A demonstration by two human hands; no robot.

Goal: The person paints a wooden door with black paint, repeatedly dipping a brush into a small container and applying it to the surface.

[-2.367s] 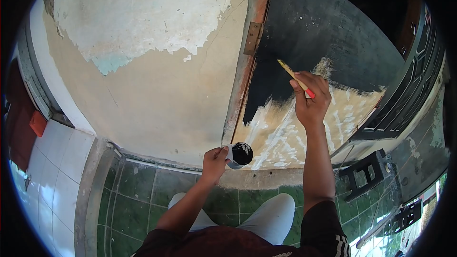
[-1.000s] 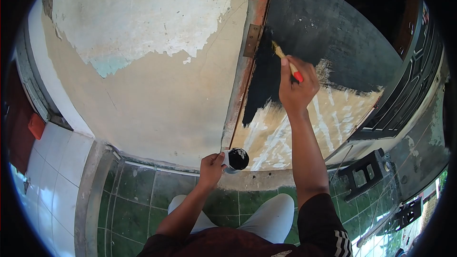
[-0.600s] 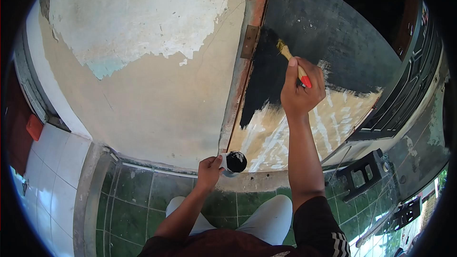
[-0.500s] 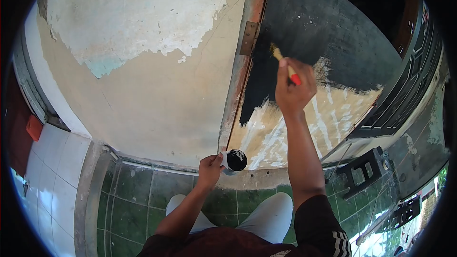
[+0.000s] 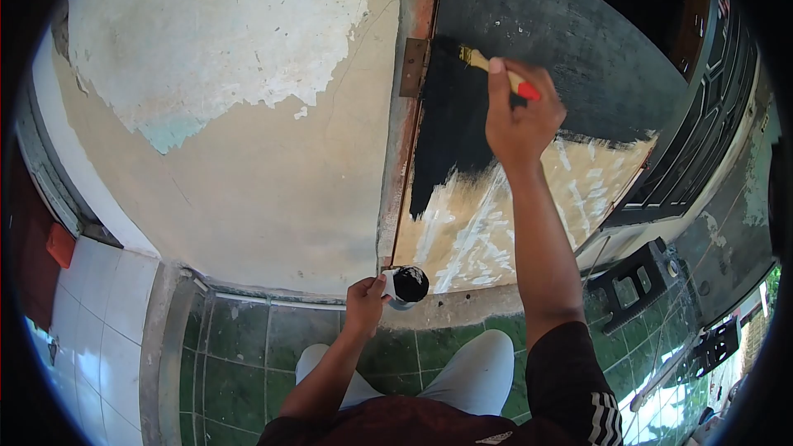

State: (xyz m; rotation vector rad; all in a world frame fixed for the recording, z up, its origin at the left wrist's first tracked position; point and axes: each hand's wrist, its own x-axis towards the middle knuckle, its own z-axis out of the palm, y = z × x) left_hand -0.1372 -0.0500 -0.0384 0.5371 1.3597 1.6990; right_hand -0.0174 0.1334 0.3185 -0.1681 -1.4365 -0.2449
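Observation:
My right hand (image 5: 529, 111) is closed round a paintbrush (image 5: 504, 76) with a pale wooden handle and a red end. Its bristles, pointing left, are against the dark painted part of a door panel (image 5: 529, 25), not far from the hinge (image 5: 412, 68). Black paint covers the upper panel; the lower part (image 5: 471, 239) is bare tan with white streaks. Low in front of me, my left hand (image 5: 366, 301) grips the side of a small cup of black paint (image 5: 410, 285), its open top facing up.
To the left is a beige wall (image 5: 273, 198) with peeling white paint. Green floor tiles (image 5: 239, 334) lie below my legs. A black plastic stool (image 5: 632, 285) stands at the right, near a dark panelled door (image 5: 702, 124). A red object (image 5: 59, 245) is at the far left.
The brush has moved up and slightly left along the panel, and its bristles now point more to the left. My left hand keeps the paint cup in nearly the same place.

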